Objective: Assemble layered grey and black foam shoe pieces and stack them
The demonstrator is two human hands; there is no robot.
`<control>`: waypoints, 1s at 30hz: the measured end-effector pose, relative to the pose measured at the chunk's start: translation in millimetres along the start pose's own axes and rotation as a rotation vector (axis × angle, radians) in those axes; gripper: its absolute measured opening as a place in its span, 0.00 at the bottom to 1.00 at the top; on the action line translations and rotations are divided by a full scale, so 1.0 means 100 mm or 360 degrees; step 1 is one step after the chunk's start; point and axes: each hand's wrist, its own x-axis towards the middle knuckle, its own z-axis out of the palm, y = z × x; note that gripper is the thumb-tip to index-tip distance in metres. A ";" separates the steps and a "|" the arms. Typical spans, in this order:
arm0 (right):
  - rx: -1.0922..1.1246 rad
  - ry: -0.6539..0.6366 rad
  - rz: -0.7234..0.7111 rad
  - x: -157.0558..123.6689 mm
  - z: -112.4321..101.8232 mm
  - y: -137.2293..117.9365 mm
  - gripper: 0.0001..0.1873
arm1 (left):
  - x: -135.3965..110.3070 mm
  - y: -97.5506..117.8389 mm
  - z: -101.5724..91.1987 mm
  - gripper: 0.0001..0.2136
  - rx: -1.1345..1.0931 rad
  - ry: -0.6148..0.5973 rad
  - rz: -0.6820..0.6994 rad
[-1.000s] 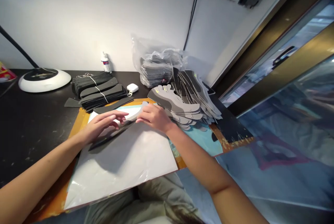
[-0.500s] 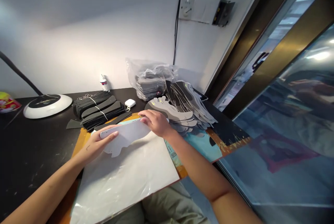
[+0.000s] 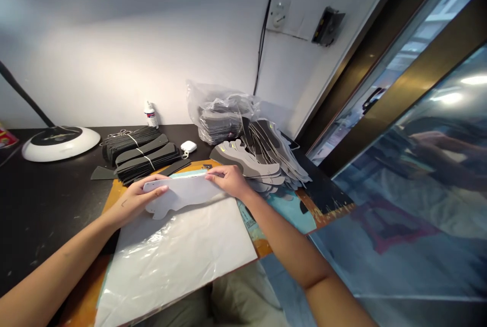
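Pale grey shoe-upper cut-out (image 3: 182,194) lies at the centre of the head view, held between both hands, resting on or just above a plastic-covered white sheet (image 3: 178,261); I cannot tell which. Left hand (image 3: 137,200) is closed around the cut-out's left end, with its fingers (image 3: 155,178) curled over the top edge. Right hand (image 3: 228,181) pinches the same edge towards the other end.

The cut-out looks thin, light and flexible, probably a soft synthetic sheet, and would likely bow if lifted by one end. Its narrow lobes along the lower edge seem the easiest part to bend, so the broad top edge, held at two well-spaced points, looks the safest place to take hold. On the plastic it may slide easily.

At 1 o'clock from the hands, a fanned stack of grey cut-outs (image 3: 253,164) sits beside a clear plastic bag (image 3: 220,111) of dark pieces. At 11 o'clock are bundles of black strips (image 3: 146,157) tied with pale string, near a small white case (image 3: 188,146) and a white bottle (image 3: 151,115). A white round lamp base (image 3: 61,143) stands at 10 o'clock on the black desk (image 3: 45,200).
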 end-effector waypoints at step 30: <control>-0.0387 0.0062 -0.0442 0.00 0.10 0.10 0.13 | -0.02 0.08 0.06 0.41 -0.0923 0.0149 -0.0122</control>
